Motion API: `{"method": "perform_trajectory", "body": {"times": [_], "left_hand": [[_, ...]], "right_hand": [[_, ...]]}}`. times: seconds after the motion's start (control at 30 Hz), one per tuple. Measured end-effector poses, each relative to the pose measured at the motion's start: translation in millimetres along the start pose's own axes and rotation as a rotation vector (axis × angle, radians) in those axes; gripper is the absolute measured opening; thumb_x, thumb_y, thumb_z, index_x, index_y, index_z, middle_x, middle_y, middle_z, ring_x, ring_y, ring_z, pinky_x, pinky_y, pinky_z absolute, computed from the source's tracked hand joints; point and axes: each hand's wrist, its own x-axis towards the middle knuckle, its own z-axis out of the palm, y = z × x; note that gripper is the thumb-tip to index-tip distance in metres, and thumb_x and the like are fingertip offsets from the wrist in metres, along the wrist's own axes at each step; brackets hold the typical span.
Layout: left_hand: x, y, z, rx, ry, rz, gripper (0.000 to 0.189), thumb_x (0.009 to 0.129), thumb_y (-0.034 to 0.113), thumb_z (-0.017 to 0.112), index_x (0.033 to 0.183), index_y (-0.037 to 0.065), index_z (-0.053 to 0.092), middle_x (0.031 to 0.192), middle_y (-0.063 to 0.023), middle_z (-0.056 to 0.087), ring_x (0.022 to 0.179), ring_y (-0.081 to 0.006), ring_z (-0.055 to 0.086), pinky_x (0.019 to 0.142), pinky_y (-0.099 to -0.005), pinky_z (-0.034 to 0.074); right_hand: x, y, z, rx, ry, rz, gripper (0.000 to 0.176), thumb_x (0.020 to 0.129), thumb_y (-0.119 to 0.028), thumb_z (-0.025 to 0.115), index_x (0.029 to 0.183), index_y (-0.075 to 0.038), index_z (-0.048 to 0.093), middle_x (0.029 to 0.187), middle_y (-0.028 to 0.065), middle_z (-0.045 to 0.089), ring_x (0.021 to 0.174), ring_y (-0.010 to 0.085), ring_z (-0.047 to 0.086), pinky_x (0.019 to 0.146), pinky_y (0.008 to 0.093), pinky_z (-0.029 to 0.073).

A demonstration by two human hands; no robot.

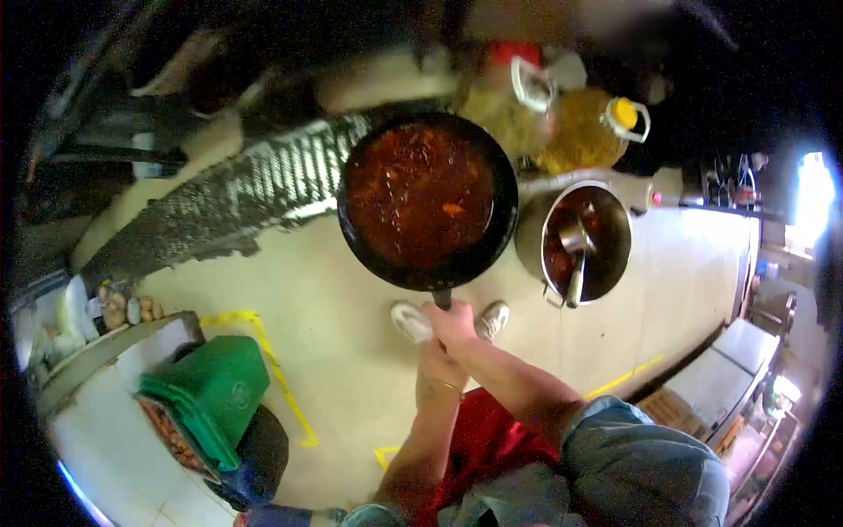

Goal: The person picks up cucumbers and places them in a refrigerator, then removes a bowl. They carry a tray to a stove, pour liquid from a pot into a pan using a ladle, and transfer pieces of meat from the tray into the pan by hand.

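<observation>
A black pan (503, 230) full of dark red sauce is held out in front of me, over the floor. Its handle points back toward my body. My right hand (454, 321) is wrapped round the handle close to the pan. Just behind it, my left hand (436, 353) is closed round the handle's rear end, its fingers partly hidden by my right hand. To the right of the pan stands a metal pot (533, 230) with dark red liquid, and a ladle (576, 277) rests in it.
Large oil bottles (584, 132) stand beyond the pot. A metal grate (281, 171) lies at the left. At lower left is a green bin (230, 386) near yellow floor tape (281, 378). Cardboard (672, 411) and a white counter (724, 356) are at the right.
</observation>
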Motion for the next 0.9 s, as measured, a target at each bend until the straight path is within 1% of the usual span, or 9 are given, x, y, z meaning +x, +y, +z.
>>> {"method": "perform_trajectory", "body": {"times": [0.23,0.33,0.4,0.57,0.6,0.67,0.7,0.8,0.9], "left_hand": [[-100,135,-21,-0.692,0.055,0.194,0.06,0.08,0.032,0.062,0.129,0.004,0.041,0.107,-0.0158,0.062,0.102,-0.0281,0.059,0.083,-0.0332,0.044],[-161,226,-44,-0.571,0.085,0.256,0.062,0.083,0.029,0.061,0.134,0.004,0.035,0.116,-0.0141,0.057,0.109,-0.0236,0.054,0.089,-0.032,0.042],[-194,266,-60,0.032,0.185,0.287,0.062,0.083,0.027,0.061,0.134,0.003,0.034,0.119,-0.014,0.055,0.111,-0.022,0.052,0.091,-0.0316,0.041],[-223,355,-99,-0.012,0.187,0.454,0.061,0.084,0.024,0.062,0.133,0.0,0.034,0.123,-0.0157,0.053,0.112,-0.023,0.052,0.093,-0.0314,0.041],[-229,381,-107,0.0,0.172,0.428,0.061,0.084,0.024,0.062,0.133,-0.001,0.034,0.124,-0.0161,0.053,0.111,-0.0235,0.052,0.093,-0.0314,0.041],[-210,398,-127,0.036,0.174,0.454,0.065,0.084,0.025,0.063,0.136,0.002,0.032,0.124,-0.0178,0.053,0.11,-0.0237,0.053,0.092,-0.0317,0.041],[-204,409,-138,0.068,0.202,0.452,0.067,0.083,0.025,0.063,0.138,0.004,0.031,0.124,-0.0184,0.052,0.11,-0.0238,0.053,0.092,-0.0318,0.042],[-191,452,-161,0.13,0.259,0.376,0.077,0.08,0.028,0.067,0.143,0.009,0.026,0.121,-0.0175,0.055,0.109,-0.0238,0.055,0.09,-0.0322,0.043],[-161,489,-168,0.066,0.305,0.418,0.083,0.076,0.028,0.07,0.143,0.01,0.025,0.118,-0.0152,0.057,0.106,-0.0243,0.057,0.088,-0.032,0.044]], "right_hand": [[-176,-136,1,0.02,-0.105,-0.125,0.026,0.073,-0.021,0.07,0.068,0.001,0.057,0.062,0.0036,0.052,0.053,0.0136,0.046,0.047,0.0326,0.037],[-224,-172,16,-0.022,-0.116,-0.233,0.028,0.073,-0.022,0.07,0.067,0.002,0.056,0.061,0.005,0.053,0.052,0.0148,0.047,0.047,0.0326,0.039],[-278,-209,14,-0.042,-0.136,-0.243,0.03,0.074,-0.022,0.069,0.066,0.003,0.055,0.061,0.0063,0.053,0.051,0.0158,0.047,0.047,0.0333,0.039],[-287,-265,50,-0.096,-0.203,-0.354,0.035,0.072,-0.026,0.072,0.063,0.003,0.056,0.061,0.0107,0.056,0.051,0.019,0.051,0.047,0.0361,0.041],[-300,-280,53,-0.156,-0.18,-0.436,0.054,0.074,-0.047,0.069,0.082,0.007,0.063,0.076,0.0168,0.064,0.07,0.0256,0.061,0.066,0.0405,0.05],[-292,-308,79,-0.236,0.005,-0.543,0.063,0.069,-0.057,0.07,0.078,0.005,0.064,0.08,0.0163,0.066,0.07,0.0267,0.061,0.063,0.0408,0.05],[-318,-332,70,-0.102,-0.178,-0.45,0.066,0.068,-0.058,0.072,0.084,0.006,0.064,0.084,0.0166,0.066,0.071,0.0266,0.061,0.064,0.04,0.05],[-338,-383,89,-0.047,-0.182,-0.392,0.062,0.071,-0.052,0.072,0.082,0.009,0.061,0.077,0.0163,0.062,0.066,0.0238,0.056,0.061,0.0452,0.047],[-334,-433,99,0.056,-0.331,-0.356,0.054,0.074,-0.047,0.072,0.068,0.004,0.057,0.063,0.0104,0.056,0.055,0.0204,0.049,0.055,0.0396,0.042]]}}
